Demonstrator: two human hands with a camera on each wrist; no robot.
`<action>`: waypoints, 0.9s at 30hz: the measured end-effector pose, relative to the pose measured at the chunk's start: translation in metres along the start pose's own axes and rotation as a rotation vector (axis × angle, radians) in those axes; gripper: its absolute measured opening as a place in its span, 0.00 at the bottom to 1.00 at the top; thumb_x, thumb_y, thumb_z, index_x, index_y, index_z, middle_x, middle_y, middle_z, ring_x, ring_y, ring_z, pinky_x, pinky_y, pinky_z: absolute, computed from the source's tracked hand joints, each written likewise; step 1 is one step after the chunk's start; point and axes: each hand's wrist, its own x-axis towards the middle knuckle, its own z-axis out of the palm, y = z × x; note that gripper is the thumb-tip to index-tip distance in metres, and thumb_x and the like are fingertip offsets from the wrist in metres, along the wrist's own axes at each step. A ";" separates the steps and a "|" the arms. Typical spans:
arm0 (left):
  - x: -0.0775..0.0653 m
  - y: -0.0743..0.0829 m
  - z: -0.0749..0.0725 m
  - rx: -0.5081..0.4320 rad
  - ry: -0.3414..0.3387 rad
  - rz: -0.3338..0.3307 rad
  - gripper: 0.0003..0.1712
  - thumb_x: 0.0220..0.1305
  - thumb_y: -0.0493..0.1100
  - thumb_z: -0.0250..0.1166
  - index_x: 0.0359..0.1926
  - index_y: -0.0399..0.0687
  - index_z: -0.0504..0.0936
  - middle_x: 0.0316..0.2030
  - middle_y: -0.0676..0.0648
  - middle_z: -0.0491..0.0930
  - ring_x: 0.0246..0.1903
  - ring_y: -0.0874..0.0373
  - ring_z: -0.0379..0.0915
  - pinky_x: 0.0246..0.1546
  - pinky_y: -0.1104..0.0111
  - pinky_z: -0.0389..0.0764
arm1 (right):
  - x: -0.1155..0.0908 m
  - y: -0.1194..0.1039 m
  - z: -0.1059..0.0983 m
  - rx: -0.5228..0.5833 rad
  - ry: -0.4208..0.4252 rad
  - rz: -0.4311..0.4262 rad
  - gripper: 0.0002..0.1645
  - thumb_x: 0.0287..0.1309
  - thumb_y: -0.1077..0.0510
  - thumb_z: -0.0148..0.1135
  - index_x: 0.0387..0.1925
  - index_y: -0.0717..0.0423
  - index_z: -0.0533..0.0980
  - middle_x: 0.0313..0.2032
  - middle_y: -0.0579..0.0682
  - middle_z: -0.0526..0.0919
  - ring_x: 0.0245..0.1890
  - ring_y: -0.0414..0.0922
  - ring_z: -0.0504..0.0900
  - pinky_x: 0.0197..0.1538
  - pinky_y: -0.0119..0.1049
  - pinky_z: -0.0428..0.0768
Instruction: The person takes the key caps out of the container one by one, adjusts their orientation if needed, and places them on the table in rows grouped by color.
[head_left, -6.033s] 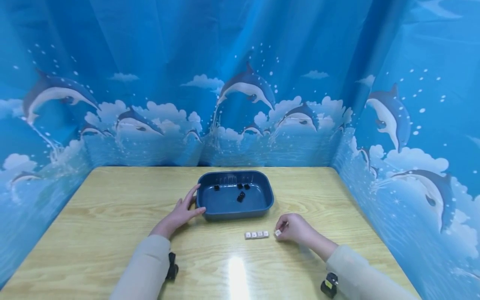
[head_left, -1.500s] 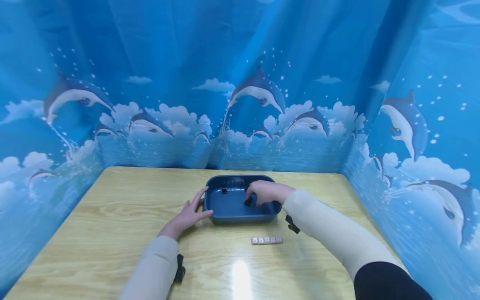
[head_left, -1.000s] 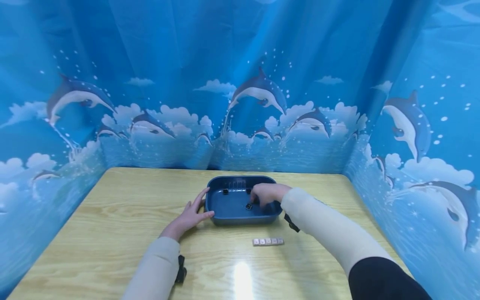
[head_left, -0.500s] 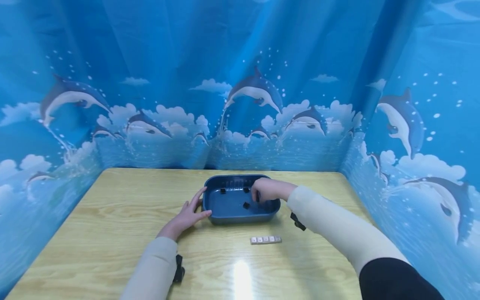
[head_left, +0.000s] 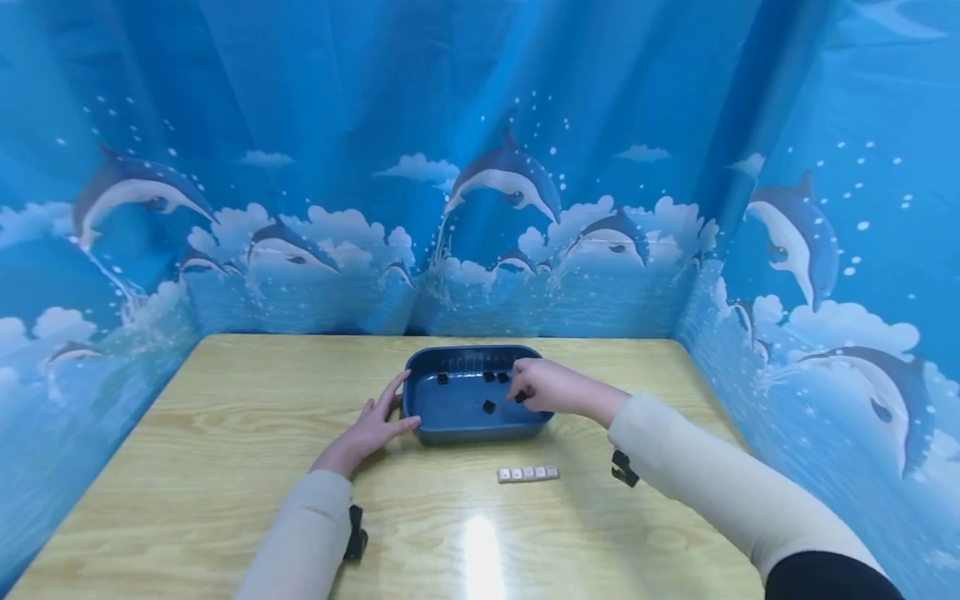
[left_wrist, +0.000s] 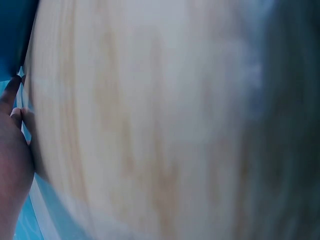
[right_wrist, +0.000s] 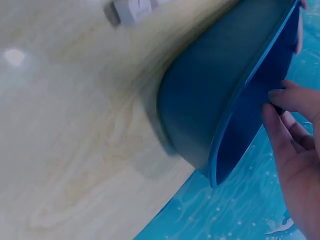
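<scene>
In the head view a dark blue basin (head_left: 468, 435) sits on the wooden table. My left hand (head_left: 367, 433) rests against its left end, fingers and thumb spread and nearly straight along the rim. My right hand (head_left: 551, 387) is over the basin's right end, pinching a small black block (head_left: 521, 397) between thumb and fingertips. In the right wrist view the right hand (right_wrist: 295, 135) hides most of that block. Several other black blocks (head_left: 489, 407) lie on the basin floor. In front of the basin, several small white keycap-like blocks (head_left: 528, 474) form a straight row, with marks on top.
The wooden table (head_left: 247, 433) ends at a blue dolphin-print curtain (head_left: 300, 208) behind and at both sides. A bright light reflection (head_left: 482, 550) shows on the tabletop. Each wrist wears a black camera (head_left: 624, 468).
The right hand set a white block into the row, then reached into the basin. It now pinches a black block, having shifted slightly right. The left hand stays at the basin's left end.
</scene>
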 end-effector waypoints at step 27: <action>0.001 -0.002 -0.001 -0.021 -0.007 -0.002 0.50 0.64 0.62 0.63 0.75 0.80 0.38 0.75 0.40 0.49 0.70 0.31 0.16 0.59 0.29 0.25 | -0.054 -0.051 0.072 0.243 0.217 0.064 0.14 0.48 0.73 0.69 0.39 0.62 0.84 0.34 0.42 0.75 0.35 0.38 0.79 0.38 0.25 0.80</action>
